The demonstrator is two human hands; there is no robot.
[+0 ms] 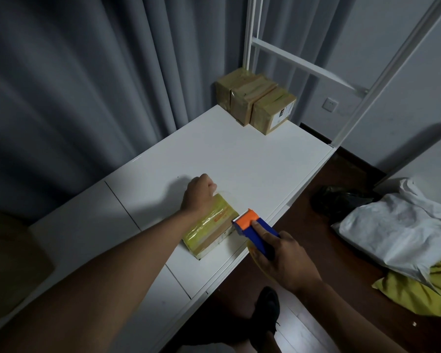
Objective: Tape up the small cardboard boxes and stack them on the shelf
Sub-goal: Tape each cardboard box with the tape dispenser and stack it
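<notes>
A small cardboard box wrapped in yellowish tape lies on the white shelf top. My left hand is at the box's far end, fingers curled over its edge. My right hand grips a blue and orange tape dispenser, whose toothed orange head touches the box's near right corner. Three taped boxes stand side by side at the far end of the shelf top.
Grey curtains hang behind the shelf. A white metal frame rises at the far end. On the dark floor to the right lie a white bag, a yellow bag and a black bag. A brown object sits at the left.
</notes>
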